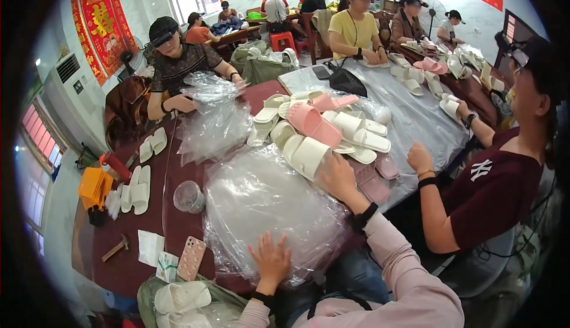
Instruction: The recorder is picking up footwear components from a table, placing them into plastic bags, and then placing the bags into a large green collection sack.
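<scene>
My left hand lies with fingers spread on a stack of clear plastic bags, holding nothing. My right hand is at the edge of a white slide slipper, its fingers closed on the side; the fingertips are partly hidden. That slipper sits at the near end of a heap of slippers, above the far edge of the bags. Behind it in the heap are pink slippers and more white slippers. Mauve slippers lie just right of my right hand.
A clear round tub, a hammer and a phone in a pink case are on the table at left. White slippers fill a green sack beside my left arm. Co-workers sit across and close at right; one handles plastic bags.
</scene>
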The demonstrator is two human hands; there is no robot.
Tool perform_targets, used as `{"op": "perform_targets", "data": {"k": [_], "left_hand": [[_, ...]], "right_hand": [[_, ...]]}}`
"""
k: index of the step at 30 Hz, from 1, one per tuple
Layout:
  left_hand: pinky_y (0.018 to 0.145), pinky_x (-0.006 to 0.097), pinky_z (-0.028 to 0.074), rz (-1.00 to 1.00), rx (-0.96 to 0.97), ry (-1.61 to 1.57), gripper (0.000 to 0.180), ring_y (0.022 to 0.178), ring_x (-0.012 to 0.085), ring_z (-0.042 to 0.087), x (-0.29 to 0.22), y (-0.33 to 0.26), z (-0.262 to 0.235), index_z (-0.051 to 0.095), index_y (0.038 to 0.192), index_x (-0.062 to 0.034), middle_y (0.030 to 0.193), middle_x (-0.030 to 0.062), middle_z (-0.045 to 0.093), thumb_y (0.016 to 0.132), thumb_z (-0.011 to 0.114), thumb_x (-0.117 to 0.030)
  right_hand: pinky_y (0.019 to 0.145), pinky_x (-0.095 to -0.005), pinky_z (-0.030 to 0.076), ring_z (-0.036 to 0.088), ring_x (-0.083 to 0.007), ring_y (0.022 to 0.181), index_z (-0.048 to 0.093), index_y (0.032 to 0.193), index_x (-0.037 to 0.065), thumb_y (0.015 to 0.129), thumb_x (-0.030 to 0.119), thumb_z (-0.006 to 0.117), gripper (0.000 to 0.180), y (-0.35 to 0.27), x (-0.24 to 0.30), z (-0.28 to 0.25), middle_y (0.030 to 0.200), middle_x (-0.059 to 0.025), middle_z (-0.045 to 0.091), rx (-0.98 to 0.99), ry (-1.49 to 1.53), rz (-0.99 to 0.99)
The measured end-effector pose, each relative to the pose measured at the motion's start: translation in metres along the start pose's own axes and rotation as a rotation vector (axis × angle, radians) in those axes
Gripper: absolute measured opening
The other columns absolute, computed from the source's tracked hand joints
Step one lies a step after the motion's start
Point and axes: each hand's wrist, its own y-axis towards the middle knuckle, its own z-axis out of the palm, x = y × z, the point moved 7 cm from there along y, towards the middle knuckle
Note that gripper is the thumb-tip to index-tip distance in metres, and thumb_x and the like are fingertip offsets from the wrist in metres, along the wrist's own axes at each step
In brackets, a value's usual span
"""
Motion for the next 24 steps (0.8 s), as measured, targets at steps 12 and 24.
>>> {"op": "perform_targets", "data": {"k": [12, 24], "left_hand": [[0.106, 0.064, 0.008, -0.047, -0.01, -0.031, 0.045, 0.131, 0.0358, 0.031, 0.007, -0.004, -0.004, 0.053, 0.127, -0.024, 0.139, 0.0172, 0.039, 0.084, 0.056, -0.038], [0.105, 0.065, 0.013, -0.015, -0.035, -0.035, 0.043, 0.128, 0.0343, 0.036, 0.002, -0.001, -0.008, 0.056, 0.123, -0.025, 0.135, 0.0161, 0.043, 0.082, 0.057, -0.038]], "right_hand": [[0.082, -0.0453, 0.047, 0.059, -0.0349, 0.094, 0.061, 0.109, 0.006, 0.071, 0.005, 0.057, 0.038, 0.056, -0.037, 0.049, 0.1, -0.0173, 0.063, 0.067, 0.047, 0.068], [0.076, -0.0254, 0.051, 0.063, -0.0157, 0.088, 0.056, 0.114, -0.004, 0.084, -0.01, 0.049, 0.031, 0.081, -0.015, -0.028, 0.1, -0.0092, 0.064, -0.068, 1.402, 0.301]]}}
